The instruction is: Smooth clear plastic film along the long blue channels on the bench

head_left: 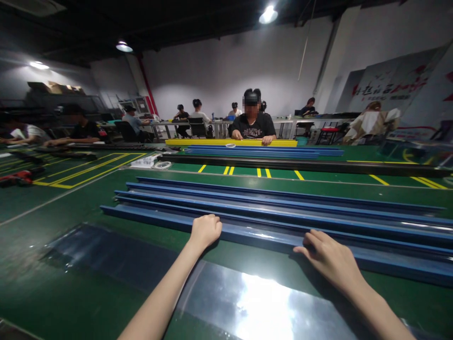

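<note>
Several long blue U-shaped channels (pixel 247 231) lie side by side across the green table. My left hand (pixel 206 230) is closed, knuckles up, on the near wall of the closest channel; its fingertips are hidden. Farther right along the same channel, my right hand (pixel 331 259) has its fingers curled over the near wall, with the thumb on the front side. Under my forearms a long, shiny sheet of clear plastic film (pixel 212 288) is spread flat, reflecting the overhead light.
Beyond the channels run a long black bar (pixel 283 164), more blue strips (pixel 247 151) and a yellow channel (pixel 198 142). A roll of tape (pixel 163 165) lies at left. Across the table sits a person (pixel 253 123) with both hands at the yellow channel. Other people sit behind.
</note>
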Tool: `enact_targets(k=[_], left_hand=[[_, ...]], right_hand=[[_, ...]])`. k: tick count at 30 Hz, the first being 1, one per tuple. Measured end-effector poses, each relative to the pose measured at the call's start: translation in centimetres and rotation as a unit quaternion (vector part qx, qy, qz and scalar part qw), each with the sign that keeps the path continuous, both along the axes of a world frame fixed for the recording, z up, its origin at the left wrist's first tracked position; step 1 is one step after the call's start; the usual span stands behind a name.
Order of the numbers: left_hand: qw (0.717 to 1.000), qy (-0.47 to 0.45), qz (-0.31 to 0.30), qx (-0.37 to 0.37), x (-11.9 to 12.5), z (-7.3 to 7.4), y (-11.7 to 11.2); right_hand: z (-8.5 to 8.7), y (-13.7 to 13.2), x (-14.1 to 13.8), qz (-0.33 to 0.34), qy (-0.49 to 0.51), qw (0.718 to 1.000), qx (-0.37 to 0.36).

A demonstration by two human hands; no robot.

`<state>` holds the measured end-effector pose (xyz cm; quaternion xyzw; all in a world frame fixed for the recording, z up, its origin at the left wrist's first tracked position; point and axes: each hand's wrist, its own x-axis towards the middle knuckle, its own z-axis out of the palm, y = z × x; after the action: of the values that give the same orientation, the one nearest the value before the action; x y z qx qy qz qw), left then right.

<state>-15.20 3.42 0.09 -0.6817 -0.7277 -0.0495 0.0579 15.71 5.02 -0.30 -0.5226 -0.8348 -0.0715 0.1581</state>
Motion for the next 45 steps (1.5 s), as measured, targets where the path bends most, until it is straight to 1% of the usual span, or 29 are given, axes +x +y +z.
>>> enact_targets(k=[6,10,18,23,32,39,45], left_hand=[[1.000,0.009,-0.015,0.007,-0.6,-0.2,0.2],[1.000,0.009,-0.005,0.006,-1.2,-0.3,0.5],[1.000,0.012,0.010,0.000,-1.8,-0.2,1.1],[1.000,0.019,0.007,0.009,-2.0,-0.3,1.5],[1.000,0.026,0.016,-0.002,-2.8,-0.2,3.2],[0.999,0.028,0.011,0.011,-2.9,-0.4,4.0],[0.999,0.039,0.011,0.011,-3.5,-0.5,4.4]], right_hand=[[-0.1,-0.1,0.0,0.019,0.015,0.999,0.024],[0.0,-0.1,-0.6,0.029,0.014,0.999,0.032],[-0.1,0.0,-1.6,0.020,0.017,0.999,0.041],[-0.1,0.3,-1.8,0.011,0.005,0.999,0.037],[0.1,1.5,-2.9,0.005,-0.010,0.999,0.036],[0.6,2.6,-3.1,-0.011,-0.020,1.000,0.002],[0.6,2.7,-3.8,-0.017,-0.025,1.000,-0.001]])
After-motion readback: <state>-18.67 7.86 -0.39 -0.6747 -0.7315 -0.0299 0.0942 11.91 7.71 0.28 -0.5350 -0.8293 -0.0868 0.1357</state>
